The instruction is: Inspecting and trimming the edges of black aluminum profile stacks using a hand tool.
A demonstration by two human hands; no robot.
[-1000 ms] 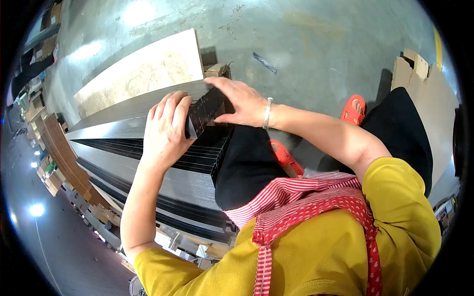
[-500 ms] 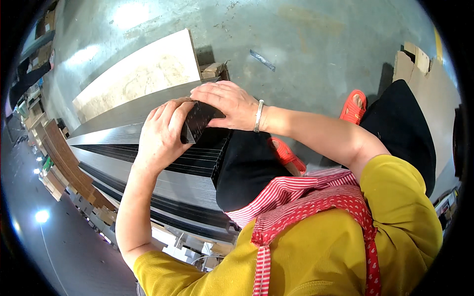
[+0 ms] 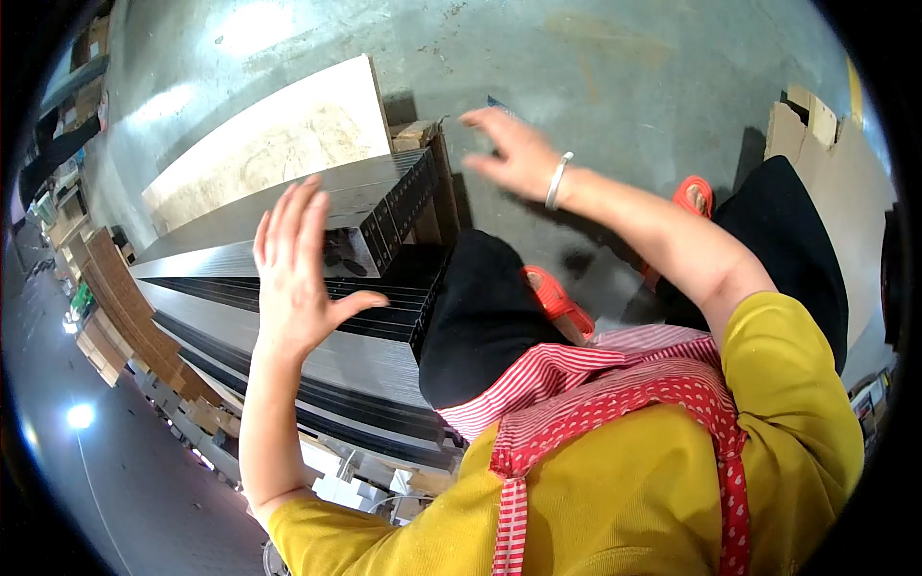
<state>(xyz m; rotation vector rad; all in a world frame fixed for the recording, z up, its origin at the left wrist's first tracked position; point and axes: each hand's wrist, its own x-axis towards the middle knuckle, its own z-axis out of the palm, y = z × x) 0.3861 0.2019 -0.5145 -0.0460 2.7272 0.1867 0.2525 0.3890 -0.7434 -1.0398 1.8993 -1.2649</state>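
My left hand [image 3: 294, 274] was spread, thumb out, over the stack of dark panels [image 3: 360, 192]; contact could not be determined. My right hand [image 3: 523, 160], fingers parted, was clear of the stack, which lay beside a pale board [image 3: 279, 139].

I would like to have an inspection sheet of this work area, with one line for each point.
Surface: grey floor, stained, with glossy reflections.
Work things: upper bundle of long, dark pieces, with holes in its end face, lying on a lower stack.
Clutter: dark strip on the floor, partly hidden by the right hand.
Hands: right open, blurred, apart from the bundle; left hand open, fingers spread, at the bundle; contact unclear.
Cables: thin pale line below a bright light; cannot tell if cable.
Surroundings: pale board beside the bundle; torn cardboard at right.
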